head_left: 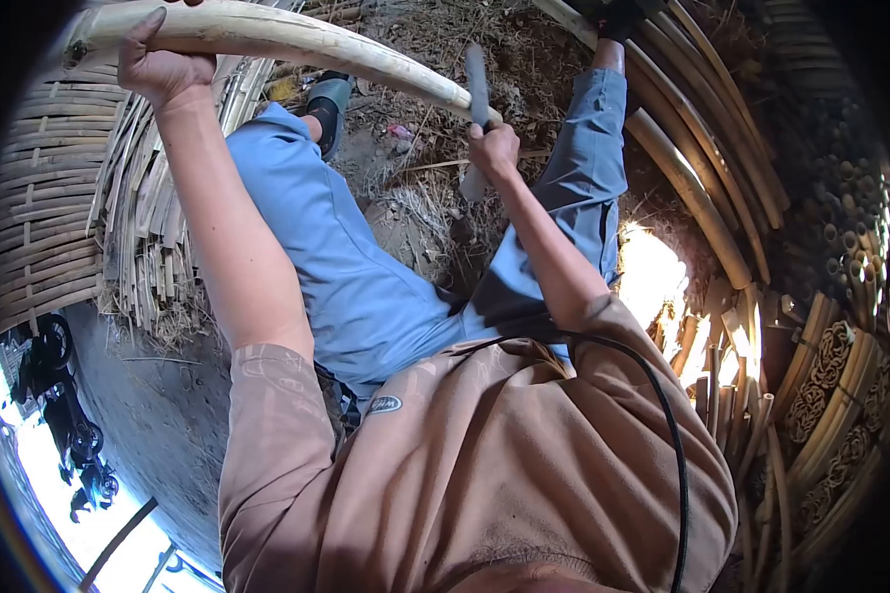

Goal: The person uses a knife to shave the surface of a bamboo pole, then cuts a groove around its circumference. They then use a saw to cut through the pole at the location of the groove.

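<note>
A thick pale bamboo pole (297, 42) crosses the top of the head view, its wide end at the upper left and its narrow end near the middle. My left hand (166, 71) grips the pole near the wide end, the thumb pointing up over it. At the narrow end my right hand (494, 148) is closed on a grey blade-like tool (478, 79), which stands roughly across the pole's tip. Part of the tool shows above my fist and part below it.
Split bamboo strips (153, 208) are stacked at the left beside a woven bamboo panel (40, 198). Long bamboo poles (692, 188) lie at the right, with bundled pieces (831, 385) below. My outstretched legs flank ground (386, 188) strewn with shavings. Motorcycles (69, 415) stand at lower left.
</note>
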The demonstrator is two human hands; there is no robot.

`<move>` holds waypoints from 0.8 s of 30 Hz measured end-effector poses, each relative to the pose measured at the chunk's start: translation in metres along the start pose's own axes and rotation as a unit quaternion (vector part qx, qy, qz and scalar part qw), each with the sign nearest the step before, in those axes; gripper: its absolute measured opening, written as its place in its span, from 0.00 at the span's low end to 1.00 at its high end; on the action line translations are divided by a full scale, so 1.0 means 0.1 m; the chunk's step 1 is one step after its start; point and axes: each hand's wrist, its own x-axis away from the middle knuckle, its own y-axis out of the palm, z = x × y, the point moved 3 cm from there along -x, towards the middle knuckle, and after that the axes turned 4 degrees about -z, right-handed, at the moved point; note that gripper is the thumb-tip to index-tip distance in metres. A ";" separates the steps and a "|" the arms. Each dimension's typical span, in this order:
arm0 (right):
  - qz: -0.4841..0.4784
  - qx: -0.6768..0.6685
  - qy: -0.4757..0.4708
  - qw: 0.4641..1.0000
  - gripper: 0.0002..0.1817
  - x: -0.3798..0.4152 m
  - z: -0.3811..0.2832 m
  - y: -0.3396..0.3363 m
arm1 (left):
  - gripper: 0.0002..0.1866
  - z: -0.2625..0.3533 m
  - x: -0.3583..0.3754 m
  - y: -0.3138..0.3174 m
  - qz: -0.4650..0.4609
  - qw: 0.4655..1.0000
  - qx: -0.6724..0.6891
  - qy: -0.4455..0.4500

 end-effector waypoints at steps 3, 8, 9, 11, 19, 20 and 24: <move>-0.024 -0.121 -0.076 0.989 0.16 0.39 -0.68 -0.13 | 0.25 -0.04 -0.05 -0.17 0.007 0.999 0.032 -0.031; 0.000 -0.130 -0.172 0.976 0.16 0.24 -0.81 -0.04 | 0.20 -0.05 -0.07 -0.01 0.178 0.969 -0.154 0.070; 0.001 -0.103 -0.162 0.982 0.16 0.19 -0.69 -0.03 | 0.20 -0.05 -0.02 0.07 0.232 0.956 -0.146 0.102; 0.000 -0.072 -0.095 0.993 0.18 0.13 -0.35 -0.02 | 0.22 0.02 0.05 -0.02 0.247 0.956 -0.125 0.098; 0.023 -0.096 -0.050 0.994 0.20 0.35 0.71 0.09 | 0.41 0.20 0.21 0.22 0.208 0.947 -0.223 0.098; 0.012 -0.127 -0.046 0.991 0.20 0.36 0.70 0.10 | 0.47 0.25 0.25 0.33 0.221 0.930 -0.265 0.125; -0.043 -0.153 0.010 0.987 0.20 0.18 0.76 0.18 | 0.39 0.31 0.24 0.24 0.220 0.952 -0.176 0.119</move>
